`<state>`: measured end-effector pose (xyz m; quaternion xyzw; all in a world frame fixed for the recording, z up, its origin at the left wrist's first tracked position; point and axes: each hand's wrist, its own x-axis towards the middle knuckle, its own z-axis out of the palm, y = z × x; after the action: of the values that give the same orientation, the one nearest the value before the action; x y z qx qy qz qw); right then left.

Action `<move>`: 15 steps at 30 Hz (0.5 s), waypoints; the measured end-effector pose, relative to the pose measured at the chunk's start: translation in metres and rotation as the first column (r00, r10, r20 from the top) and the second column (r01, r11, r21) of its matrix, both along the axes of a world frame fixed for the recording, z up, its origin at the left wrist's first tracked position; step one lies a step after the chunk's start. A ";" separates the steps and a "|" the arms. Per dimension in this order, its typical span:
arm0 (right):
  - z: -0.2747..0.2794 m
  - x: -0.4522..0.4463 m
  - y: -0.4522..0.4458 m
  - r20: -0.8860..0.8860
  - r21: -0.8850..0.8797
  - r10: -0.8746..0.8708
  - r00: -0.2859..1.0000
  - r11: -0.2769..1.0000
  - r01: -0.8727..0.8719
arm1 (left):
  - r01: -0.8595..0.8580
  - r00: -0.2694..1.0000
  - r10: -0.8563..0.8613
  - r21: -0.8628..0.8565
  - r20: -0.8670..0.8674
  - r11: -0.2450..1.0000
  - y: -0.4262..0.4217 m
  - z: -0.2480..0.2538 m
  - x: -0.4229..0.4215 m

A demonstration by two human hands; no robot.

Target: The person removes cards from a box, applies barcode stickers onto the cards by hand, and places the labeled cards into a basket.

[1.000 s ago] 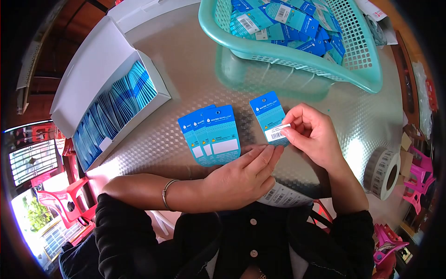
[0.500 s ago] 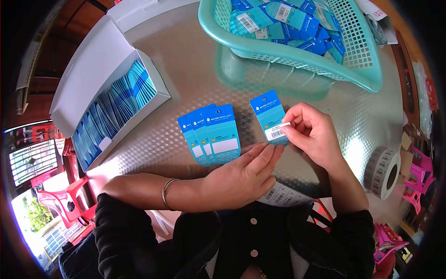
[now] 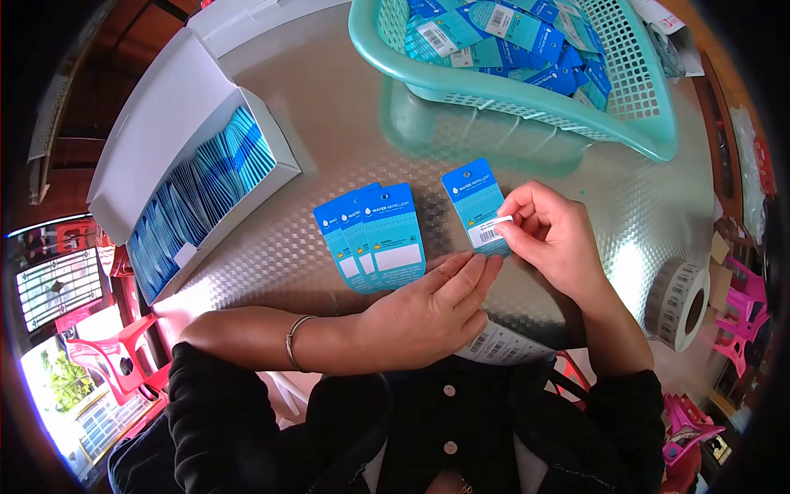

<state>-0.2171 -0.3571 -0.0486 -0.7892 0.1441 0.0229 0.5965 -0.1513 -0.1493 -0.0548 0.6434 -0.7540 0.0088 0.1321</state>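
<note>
A blue and teal "Water Repellent" card (image 3: 471, 191) lies in front of me, with a white barcode sticker (image 3: 487, 234) over its lower part. Between thumb and forefinger, my right hand (image 3: 555, 239) pinches the right end of that sticker. My left hand (image 3: 436, 313) has its fingers together, their tips holding the card's bottom edge; its thumb is partly hidden. Left of this card, several overlapping cards of the same kind (image 3: 395, 222) show blank white boxes. Beneath my left hand, a strip of barcode stickers (image 3: 506, 346) hangs near the table edge.
A white open box (image 3: 284, 165) packed with cards stands at the left. At the back right, a teal plastic basket (image 3: 527, 99) holds many cards bearing barcodes. A roll of barcode stickers (image 3: 679, 305) stands on the metal table (image 3: 337, 123) at the right.
Almost nothing differs. Both hands keep their hold on the card and sticker, with only a tiny shift of the fingers and the view.
</note>
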 end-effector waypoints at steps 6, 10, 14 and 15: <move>0.002 -0.001 0.003 0.008 -0.096 0.005 1.000 0.995 -0.004 | -0.031 0.998 0.030 -0.014 -0.047 0.999 0.000 -0.001 -0.002; 0.005 -0.001 0.006 0.032 -0.224 0.030 0.999 0.974 -0.022 | -0.052 0.998 0.051 -0.007 -0.048 0.999 0.000 0.001 -0.001; 0.002 -0.003 0.007 0.104 -0.441 0.093 0.990 0.897 -0.038 | -0.062 0.997 0.063 0.014 -0.040 0.998 0.000 0.002 -0.001; 0.003 -0.003 0.007 0.123 -0.506 0.122 0.985 0.861 -0.043 | -0.061 0.997 0.062 0.025 -0.037 0.998 0.000 0.004 0.000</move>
<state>-0.2199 -0.3501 -0.0459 -0.9218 0.0655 -0.0496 0.3787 -0.1514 -0.1494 -0.0511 0.6679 -0.7313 -0.0082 0.1383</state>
